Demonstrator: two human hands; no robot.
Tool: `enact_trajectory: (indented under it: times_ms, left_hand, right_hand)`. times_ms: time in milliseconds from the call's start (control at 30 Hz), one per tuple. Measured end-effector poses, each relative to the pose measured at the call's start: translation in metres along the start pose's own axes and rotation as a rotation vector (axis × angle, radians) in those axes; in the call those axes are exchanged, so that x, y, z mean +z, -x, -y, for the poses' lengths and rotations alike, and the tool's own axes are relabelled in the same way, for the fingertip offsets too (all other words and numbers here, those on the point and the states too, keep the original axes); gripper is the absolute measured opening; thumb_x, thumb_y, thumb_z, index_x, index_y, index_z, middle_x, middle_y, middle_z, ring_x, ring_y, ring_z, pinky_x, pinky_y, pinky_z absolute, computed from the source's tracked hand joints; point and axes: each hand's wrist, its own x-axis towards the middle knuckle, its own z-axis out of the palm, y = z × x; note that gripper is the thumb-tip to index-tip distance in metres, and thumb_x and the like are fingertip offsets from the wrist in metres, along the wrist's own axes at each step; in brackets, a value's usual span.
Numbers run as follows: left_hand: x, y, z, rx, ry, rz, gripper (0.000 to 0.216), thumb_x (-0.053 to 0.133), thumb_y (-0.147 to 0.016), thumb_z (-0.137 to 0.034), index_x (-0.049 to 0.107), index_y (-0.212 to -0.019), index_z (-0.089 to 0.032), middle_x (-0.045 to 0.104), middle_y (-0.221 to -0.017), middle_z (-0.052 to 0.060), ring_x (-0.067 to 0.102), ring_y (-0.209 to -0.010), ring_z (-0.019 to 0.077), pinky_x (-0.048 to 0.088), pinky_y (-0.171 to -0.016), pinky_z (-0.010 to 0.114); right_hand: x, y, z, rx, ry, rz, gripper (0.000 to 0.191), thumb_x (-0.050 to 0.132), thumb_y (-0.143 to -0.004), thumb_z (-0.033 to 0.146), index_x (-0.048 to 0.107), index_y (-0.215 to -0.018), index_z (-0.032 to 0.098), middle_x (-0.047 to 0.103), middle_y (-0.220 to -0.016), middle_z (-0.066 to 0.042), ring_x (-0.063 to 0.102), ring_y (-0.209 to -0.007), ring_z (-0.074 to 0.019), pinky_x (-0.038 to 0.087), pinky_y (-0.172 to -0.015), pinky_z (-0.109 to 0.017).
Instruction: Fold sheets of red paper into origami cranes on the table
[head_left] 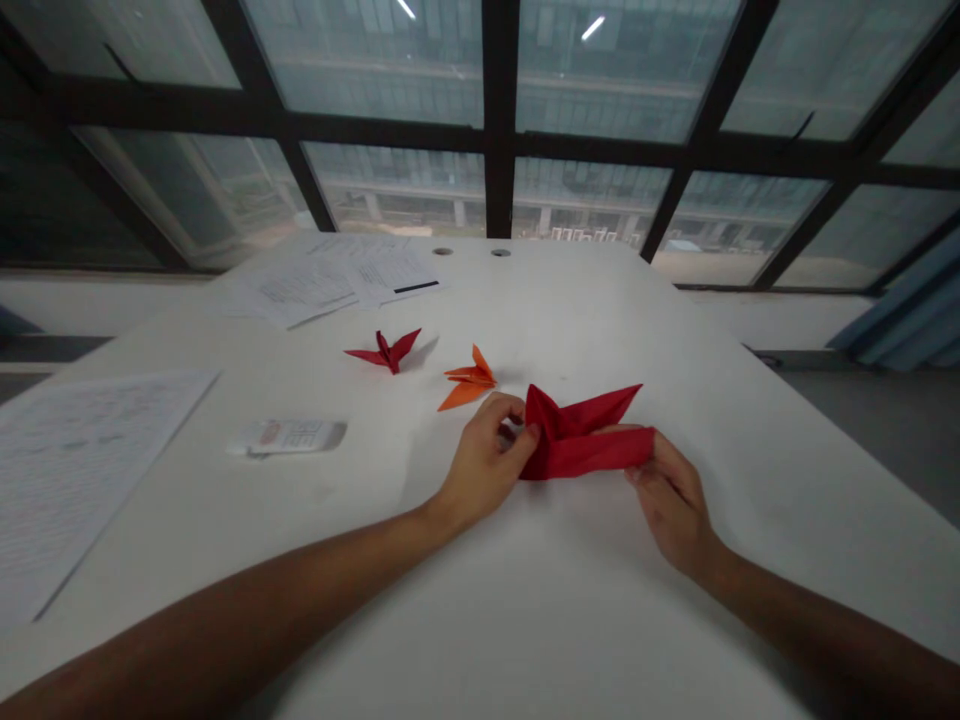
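Note:
A partly folded red paper [581,440] lies on the white table [525,600] between both hands. My left hand [484,462] pinches its left end with thumb and fingers closed. My right hand [671,500] grips its right end, fingers curled under the fold. Two pointed flaps of the paper stick up toward the far side.
A finished small red paper crane [386,350] and an orange one [469,380] sit beyond my left hand. A small white device [289,437] lies to the left. Printed sheets rest at the left edge [67,470] and far left [330,275]. Large windows stand behind the table.

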Motion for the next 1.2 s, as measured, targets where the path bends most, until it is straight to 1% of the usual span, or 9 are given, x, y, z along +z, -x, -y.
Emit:
enact_trajectory:
  times_ms: [100,167,367,500,633,767,967,1100,1200]
  left_hand:
    - [0.001,0.0,0.002,-0.053,0.089,-0.026,0.007,0.061,-0.093,-0.028,0.06,-0.093,-0.021,0.062,-0.095,0.003,0.059,-0.075,0.0159,0.047,-0.062,0.026]
    - [0.002,0.001,0.004,-0.059,0.106,-0.048,0.009,0.058,-0.095,-0.03,0.058,-0.095,-0.021,0.061,-0.094,0.003,0.058,-0.075,0.0156,0.047,-0.062,0.026]
    - [0.002,-0.001,0.009,-0.082,0.128,-0.104,0.01,0.052,-0.099,-0.03,0.053,-0.097,-0.021,0.062,-0.091,0.002,0.06,-0.078,0.016,0.048,-0.066,0.027]
    - [0.0,-0.005,0.009,-0.145,0.216,-0.123,0.004,0.05,-0.097,-0.025,0.05,-0.094,-0.022,0.051,-0.069,-0.005,0.048,-0.058,0.0119,0.038,-0.054,0.023]
    - [-0.002,-0.008,0.005,-0.118,0.286,-0.188,0.011,0.056,-0.082,-0.012,0.052,-0.085,-0.021,0.057,-0.079,-0.003,0.052,-0.067,0.0115,0.041,-0.059,0.022]
    - [-0.002,-0.013,0.006,-0.233,0.4,-0.187,0.007,0.058,-0.083,-0.018,0.052,-0.084,-0.021,0.056,-0.072,-0.003,0.052,-0.061,0.0123,0.04,-0.055,0.023]
    - [-0.005,-0.02,0.006,-0.364,0.524,-0.158,0.015,0.063,-0.078,-0.026,0.049,-0.076,-0.021,0.054,-0.066,-0.004,0.053,-0.055,0.0125,0.042,-0.054,0.025]
    - [-0.009,-0.022,0.003,-0.414,0.553,-0.175,0.015,0.064,-0.076,-0.024,0.049,-0.074,-0.021,0.055,-0.067,-0.003,0.054,-0.057,0.0131,0.043,-0.054,0.025]
    - [-0.009,-0.023,0.005,-0.41,0.543,-0.18,0.016,0.067,-0.077,-0.026,0.052,-0.076,-0.02,0.056,-0.07,-0.003,0.055,-0.06,0.0128,0.046,-0.057,0.026]
  right_hand:
    - [0.001,-0.004,-0.004,0.051,0.056,-0.142,0.012,0.057,-0.096,0.026,0.068,-0.101,0.026,0.071,-0.098,-0.004,0.064,-0.092,-0.0233,0.049,-0.079,-0.036]
    - [0.002,-0.006,-0.005,0.07,0.093,-0.222,0.007,0.058,-0.098,0.028,0.065,-0.098,0.026,0.07,-0.093,-0.002,0.064,-0.086,-0.021,0.049,-0.076,-0.034]
    - [0.002,-0.012,-0.007,0.079,0.133,-0.3,0.011,0.065,-0.097,0.035,0.062,-0.104,0.026,0.071,-0.1,-0.003,0.065,-0.093,-0.0218,0.05,-0.089,-0.038]
    - [-0.005,-0.014,-0.011,0.059,0.152,-0.21,0.019,0.067,-0.095,0.035,0.067,-0.112,0.027,0.072,-0.104,-0.004,0.066,-0.099,-0.0241,0.049,-0.093,-0.04]
    - [-0.014,-0.013,-0.013,0.048,0.151,-0.165,0.008,0.067,-0.091,0.034,0.071,-0.088,0.027,0.072,-0.09,-0.003,0.064,-0.084,-0.0246,0.05,-0.081,-0.04]
    - [-0.018,-0.016,-0.007,-0.062,0.203,-0.101,0.019,0.07,-0.089,0.038,0.067,-0.073,0.027,0.073,-0.096,-0.006,0.063,-0.095,-0.0289,0.048,-0.086,-0.044]
    - [-0.03,-0.026,0.0,-0.31,0.485,0.064,0.039,0.052,-0.101,0.046,0.068,-0.07,0.029,0.076,-0.111,-0.005,0.057,-0.112,-0.033,0.04,-0.1,-0.053]
    - [-0.037,-0.028,0.0,-0.368,0.553,0.179,0.041,0.048,-0.103,0.047,0.072,-0.075,0.03,0.074,-0.119,-0.006,0.058,-0.116,-0.0336,0.043,-0.099,-0.054]
    - [-0.039,-0.027,-0.001,-0.36,0.53,0.189,0.037,0.05,-0.103,0.041,0.073,-0.077,0.029,0.074,-0.12,-0.007,0.062,-0.111,-0.032,0.048,-0.095,-0.052]
